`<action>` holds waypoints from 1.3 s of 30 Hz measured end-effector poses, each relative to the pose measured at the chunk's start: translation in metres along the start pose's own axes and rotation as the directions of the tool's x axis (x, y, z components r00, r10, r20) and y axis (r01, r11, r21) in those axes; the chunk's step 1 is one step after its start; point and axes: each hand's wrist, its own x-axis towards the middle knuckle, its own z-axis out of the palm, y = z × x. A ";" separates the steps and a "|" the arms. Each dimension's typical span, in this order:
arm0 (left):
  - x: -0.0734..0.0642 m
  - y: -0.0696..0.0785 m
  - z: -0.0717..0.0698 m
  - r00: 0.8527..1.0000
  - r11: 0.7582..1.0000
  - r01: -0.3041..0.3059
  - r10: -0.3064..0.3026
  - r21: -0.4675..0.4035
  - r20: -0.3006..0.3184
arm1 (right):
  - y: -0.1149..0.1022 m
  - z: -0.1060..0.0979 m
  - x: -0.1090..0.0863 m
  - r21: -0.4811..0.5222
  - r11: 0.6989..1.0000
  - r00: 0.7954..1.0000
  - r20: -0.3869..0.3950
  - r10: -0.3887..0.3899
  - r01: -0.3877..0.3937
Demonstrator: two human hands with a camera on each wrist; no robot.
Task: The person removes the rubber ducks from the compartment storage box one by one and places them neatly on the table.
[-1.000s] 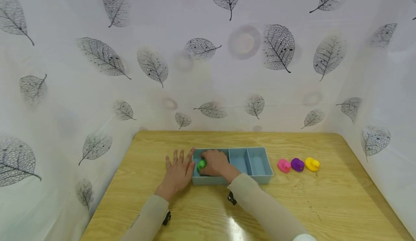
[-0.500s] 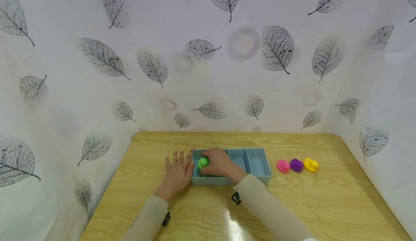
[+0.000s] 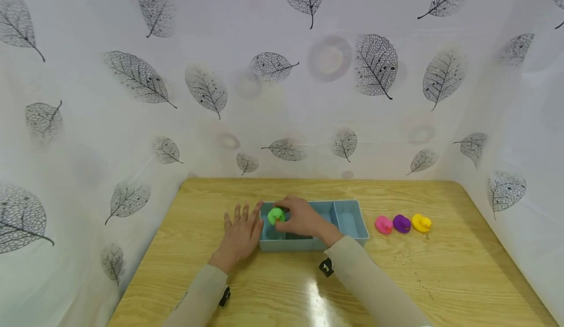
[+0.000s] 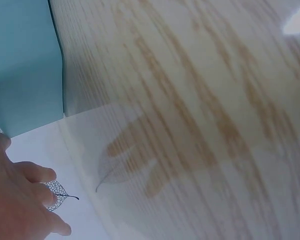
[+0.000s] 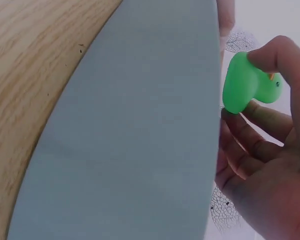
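Observation:
A green rubber duck (image 5: 242,82) is pinched between the thumb and fingers of my right hand (image 3: 304,219). In the head view the duck hangs over the left compartment of a blue-grey divided box (image 3: 315,245); the right wrist view shows it above the box's rim. My left hand (image 3: 240,236) lies flat with its fingers spread, its fingertips and thumb at the box's left end. The left wrist view catches only part of that hand, beside the box's corner. My right hand hides part of the middle of the box.
To the right of the box, a pink duck (image 3: 384,224), a purple duck (image 3: 402,223) and a yellow duck (image 3: 421,223) stand in a row on the wooden table (image 3: 440,278). A white leaf-patterned sheet (image 3: 282,111) hangs behind and at both sides.
The green duck has come up from low in the left compartment, held in my right hand, which has risen and shifted slightly right. My left hand has stayed put.

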 end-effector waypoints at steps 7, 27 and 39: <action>-0.001 0.002 -0.001 1.000 1.000 -0.014 0.014 -0.013 -0.024 | 0.005 -0.007 -0.008 0.052 0.998 0.999 -0.042 -0.018 0.020; -0.003 0.002 -0.001 1.000 1.000 -0.010 0.010 -0.009 0.005 | 0.039 -0.051 -0.057 0.075 0.997 0.981 -0.193 0.027 -0.012; -0.002 0.001 -0.001 1.000 1.000 -0.007 0.008 -0.018 0.013 | 0.062 -0.070 -0.088 0.033 0.997 0.965 -0.252 0.077 -0.071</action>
